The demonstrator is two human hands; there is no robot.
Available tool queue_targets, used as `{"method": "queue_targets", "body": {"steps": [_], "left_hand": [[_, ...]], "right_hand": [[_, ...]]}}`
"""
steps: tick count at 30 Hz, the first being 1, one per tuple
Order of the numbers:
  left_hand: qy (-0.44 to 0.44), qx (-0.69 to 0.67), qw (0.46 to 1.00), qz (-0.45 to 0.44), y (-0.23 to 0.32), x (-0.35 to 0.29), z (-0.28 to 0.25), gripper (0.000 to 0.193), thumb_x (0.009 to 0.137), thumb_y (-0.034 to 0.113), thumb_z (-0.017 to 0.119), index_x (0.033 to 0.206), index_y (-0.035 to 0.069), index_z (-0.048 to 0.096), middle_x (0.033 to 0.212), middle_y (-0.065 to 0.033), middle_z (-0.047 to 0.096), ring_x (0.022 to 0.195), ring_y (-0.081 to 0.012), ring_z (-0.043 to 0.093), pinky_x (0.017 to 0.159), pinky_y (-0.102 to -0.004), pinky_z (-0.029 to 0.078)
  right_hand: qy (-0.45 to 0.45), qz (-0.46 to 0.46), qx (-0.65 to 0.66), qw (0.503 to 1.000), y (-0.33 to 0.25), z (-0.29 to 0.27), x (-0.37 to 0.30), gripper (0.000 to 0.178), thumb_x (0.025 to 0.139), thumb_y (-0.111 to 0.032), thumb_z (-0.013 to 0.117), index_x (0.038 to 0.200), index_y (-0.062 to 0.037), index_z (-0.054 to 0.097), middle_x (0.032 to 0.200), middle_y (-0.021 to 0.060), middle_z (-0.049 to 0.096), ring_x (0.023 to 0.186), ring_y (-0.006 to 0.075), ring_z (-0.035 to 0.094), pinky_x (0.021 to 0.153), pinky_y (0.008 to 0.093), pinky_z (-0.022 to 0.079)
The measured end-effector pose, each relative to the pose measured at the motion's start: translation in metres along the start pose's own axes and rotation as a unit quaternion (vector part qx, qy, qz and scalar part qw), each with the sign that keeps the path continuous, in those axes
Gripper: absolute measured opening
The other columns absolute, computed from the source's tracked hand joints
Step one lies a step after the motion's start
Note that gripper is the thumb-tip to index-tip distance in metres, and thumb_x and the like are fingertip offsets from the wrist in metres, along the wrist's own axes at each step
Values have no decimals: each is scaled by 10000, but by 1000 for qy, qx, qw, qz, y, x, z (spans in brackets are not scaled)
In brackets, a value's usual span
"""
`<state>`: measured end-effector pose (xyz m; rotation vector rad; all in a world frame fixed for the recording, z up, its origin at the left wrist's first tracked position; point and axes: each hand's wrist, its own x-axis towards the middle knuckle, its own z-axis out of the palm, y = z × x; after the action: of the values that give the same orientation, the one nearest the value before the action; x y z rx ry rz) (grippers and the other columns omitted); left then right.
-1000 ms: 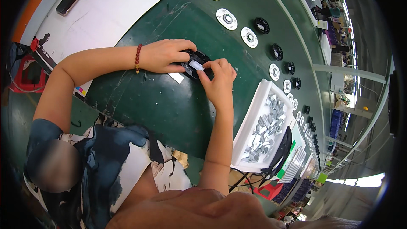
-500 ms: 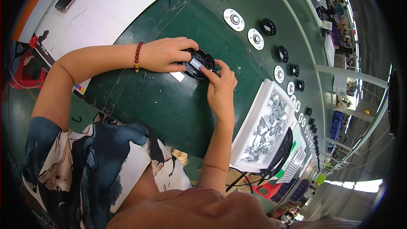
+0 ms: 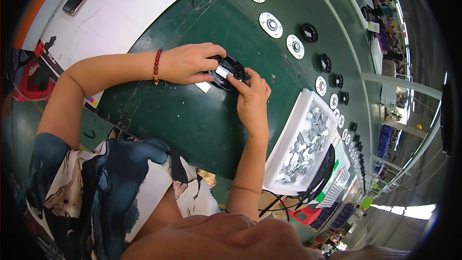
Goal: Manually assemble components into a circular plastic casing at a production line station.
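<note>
The left hand (image 3: 190, 62) is gripping a round black disc (image 3: 226, 71) of matte plastic, its fingers curled over the near rim and holding it down on the green desk (image 3: 192, 120). The right hand (image 3: 251, 97) is pressing a small white rectangular label (image 3: 222, 71) onto the disc's top with an outstretched forefinger, the other fingers loosely bent and grasping nothing. A second white slip (image 3: 203, 86) is lying flat on the desk just beside the disc, under the left hand. A bracelet of dark red beads (image 3: 157, 67) is circling the left wrist.

Along the far part of the desk a curving row of round parts is running: three white discs (image 3: 271, 24) with metal centres are showing nearest, then black ones (image 3: 309, 32) among further white ones (too small farther off to count). A white rectangular tray (image 3: 288, 139) of shiny grey metal pieces (image 3: 303, 147) is sitting right of the right forearm. A large white sheet (image 3: 115, 9) is covering the desk's left end.
</note>
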<state>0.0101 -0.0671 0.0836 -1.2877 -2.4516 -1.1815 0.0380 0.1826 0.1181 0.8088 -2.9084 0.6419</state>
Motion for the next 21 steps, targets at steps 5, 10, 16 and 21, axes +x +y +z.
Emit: {"method": "queue_targets", "body": {"steps": [5, 10, 16, 21], "left_hand": [[-4, 2, 1000, -7, 2, 2, 3, 232, 785, 121, 754, 889, 17, 574, 1259, -186, 525, 1109, -361, 566, 914, -431, 499], [-9, -13, 1000, -16, 2, 2, -1, 251, 763, 116, 766, 882, 20, 567, 1268, -190, 516, 1096, -362, 573, 909, -427, 505], [-2, -65, 997, -42, -14, 9, 0, 252, 751, 83, 770, 880, 31, 560, 1274, -174, 502, 1073, -334, 589, 904, -406, 512], [69, -50, 996, -34, -47, 59, -14, 256, 761, 64, 760, 906, 40, 551, 1256, -166, 506, 1113, -334, 565, 950, -386, 479]], "right_hand": [[-11, -3, 5, 1000, 1, -4, -2, 434, 817, 70, 558, 1125, -176, 738, 1254, 129, 578, 1010, 267, 556, 1035, 430, 339], [50, -3, 24, 998, -19, -13, -7, 346, 790, 17, 622, 1097, -118, 705, 1186, 112, 592, 958, 267, 567, 952, 427, 375], [17, -80, 103, 991, -45, 21, -22, 228, 809, -110, 719, 1027, -74, 661, 1007, 81, 612, 902, 277, 601, 785, 397, 430], [32, -50, 85, 995, -45, 33, -16, 288, 812, -146, 736, 1082, -80, 660, 998, 73, 609, 894, 273, 596, 801, 397, 414]]}}
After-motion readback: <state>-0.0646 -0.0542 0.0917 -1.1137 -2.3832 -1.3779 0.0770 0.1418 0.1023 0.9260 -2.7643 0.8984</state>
